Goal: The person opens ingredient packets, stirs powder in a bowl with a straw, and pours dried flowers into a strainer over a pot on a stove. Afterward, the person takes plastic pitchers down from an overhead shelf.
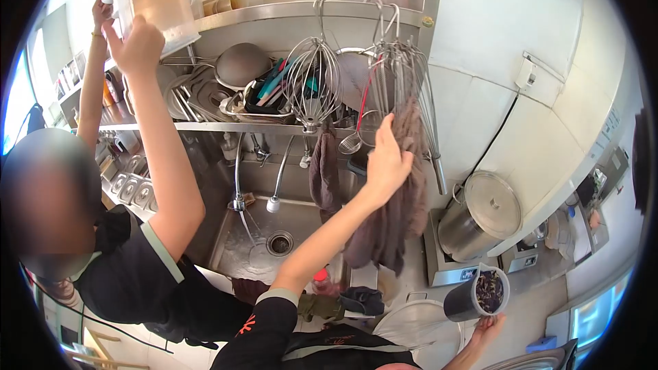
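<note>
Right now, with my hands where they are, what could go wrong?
The pitcher in your right hand is off to one side, so its leaves might spill if it tips. Your left hand, up by the cloth, could snag the hanging whisks. The tub a co-worker holds up high could slip.

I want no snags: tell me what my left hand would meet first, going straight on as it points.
Probably the brownish cloth hanging by the whisks; your left hand overlaps it in the picture, and depth is unclear, so they may already touch.
</note>
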Demonstrator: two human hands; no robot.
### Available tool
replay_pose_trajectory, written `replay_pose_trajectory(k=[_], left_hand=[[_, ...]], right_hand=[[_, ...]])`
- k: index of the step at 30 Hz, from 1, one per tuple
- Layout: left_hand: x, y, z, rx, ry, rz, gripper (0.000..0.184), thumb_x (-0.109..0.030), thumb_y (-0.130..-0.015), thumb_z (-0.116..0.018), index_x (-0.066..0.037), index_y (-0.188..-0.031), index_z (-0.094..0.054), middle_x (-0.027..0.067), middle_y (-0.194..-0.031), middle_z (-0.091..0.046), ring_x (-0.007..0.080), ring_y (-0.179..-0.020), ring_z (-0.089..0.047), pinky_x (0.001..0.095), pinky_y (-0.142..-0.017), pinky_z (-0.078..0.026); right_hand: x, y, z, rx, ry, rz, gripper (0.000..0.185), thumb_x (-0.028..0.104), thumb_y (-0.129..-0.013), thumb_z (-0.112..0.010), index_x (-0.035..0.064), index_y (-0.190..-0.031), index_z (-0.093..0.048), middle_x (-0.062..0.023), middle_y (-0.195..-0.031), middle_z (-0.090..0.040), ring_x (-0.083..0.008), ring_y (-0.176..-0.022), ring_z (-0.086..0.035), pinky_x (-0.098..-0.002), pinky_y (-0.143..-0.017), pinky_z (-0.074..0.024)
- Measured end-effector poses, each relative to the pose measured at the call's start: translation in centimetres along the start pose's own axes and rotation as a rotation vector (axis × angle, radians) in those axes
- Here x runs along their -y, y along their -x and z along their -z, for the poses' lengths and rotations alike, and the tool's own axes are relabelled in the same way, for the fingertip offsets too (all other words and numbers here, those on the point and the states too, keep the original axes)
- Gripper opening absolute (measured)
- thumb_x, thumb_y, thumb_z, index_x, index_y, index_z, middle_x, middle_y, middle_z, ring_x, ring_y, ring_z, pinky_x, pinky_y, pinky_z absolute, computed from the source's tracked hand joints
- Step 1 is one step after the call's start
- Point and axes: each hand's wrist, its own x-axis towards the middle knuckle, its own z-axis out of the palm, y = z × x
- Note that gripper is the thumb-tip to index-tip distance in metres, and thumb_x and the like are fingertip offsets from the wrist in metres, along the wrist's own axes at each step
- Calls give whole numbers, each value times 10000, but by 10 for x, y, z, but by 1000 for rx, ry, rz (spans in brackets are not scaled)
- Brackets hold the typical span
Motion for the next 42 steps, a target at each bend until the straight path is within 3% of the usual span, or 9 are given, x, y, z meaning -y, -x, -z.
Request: replay_pose_trajectory(k=[4, 20, 24, 26, 30, 32, 36, 40, 42], left_hand=[[-32, 1, 6, 129, 213, 148, 653, -50, -665, -515, 28, -1236, -207, 234, -1131, -372, 356, -1052, -390, 365, -881, -336], [-58, -10, 16, 311, 432, 217, 568, -80, -671, -528, 42, -1180, -307, 187, -951, -373, 290, -841, -449, 355, -761, -379], [-38, -17, 8, 352, -95, 1, 524, -187, -700, -511, 75, -1132, -373, 187, -820, -515, 307, -611, -552, 381, -737, -401], [-25, -31, -1, 239, -519, -137, 288, -209, -665, -506, 25, -821, -570, 114, -552, -562, 268, -518, -568, 443, -677, -398], [3, -80, 25, 214, -309, -434, 234, -182, -653, -505, -49, -461, -525, 95, -516, -558, 247, -459, -545, 385, -578, -426], [23, -108, 28, -134, 117, -510, 233, -130, -698, -475, -29, -489, -505, 79, -510, -537, 182, -418, -505, 304, -522, -426], [69, -155, 29, -283, 1013, 96, 125, -69, -749, -448, 1, -824, -520, 105, -556, -537, 186, -442, -501, 295, -502, -448], [87, -194, 35, -181, 149, -30, 305, -112, -740, -488, -17, -1029, -457, 138, -679, -577, 280, -584, -558, 342, -631, -478], [121, -216, 30, -122, -246, -553, 494, -279, -699, -574, -39, -1111, -446, 175, -864, -586, 334, -817, -560, 377, -787, -434]], right_hand=[[-1, -10, 4, -143, 22, -10, 266, 237, -808, -482, 133, -587, -377, 60, -450, -286, -44, -391, -264, -175, -372, -236], [10, -31, 2, 32, 54, 62, 279, 232, -819, -475, 125, -584, -370, 50, -444, -275, -57, -378, -251, -184, -359, -240], [9, -14, -28, -63, 55, 50, 282, 221, -813, -470, 127, -572, -357, 46, -440, -277, -64, -369, -254, -189, -358, -252], [6, -17, -23, -30, 64, 44, 277, 219, -811, -470, 128, -575, -357, 46, -440, -276, -66, -369, -258, -189, -360, -256], [1, -19, -21, -7, 38, 53, 250, 215, -801, -483, 130, -599, -363, 47, -441, -279, -63, -370, -271, -182, -366, -266], [1, -19, -22, 7, 21, 31, 237, 210, -799, -486, 128, -612, -367, 48, -443, -283, -61, -372, -274, -179, -368, -269], [-1, -16, -21, -33, -7, -6, 205, 196, -800, -488, 123, -641, -383, 51, -452, -292, -53, -378, -278, -175, -371, -272], [1, -13, -23, -39, -6, 4, 198, 198, -805, -485, 123, -647, -392, 55, -457, -292, -49, -381, -274, -176, -371, -267], [2, -11, -24, -50, -20, 13, 197, 204, -809, -484, 123, -652, -398, 55, -459, -294, -46, -382, -274, -177, -370, -262]])
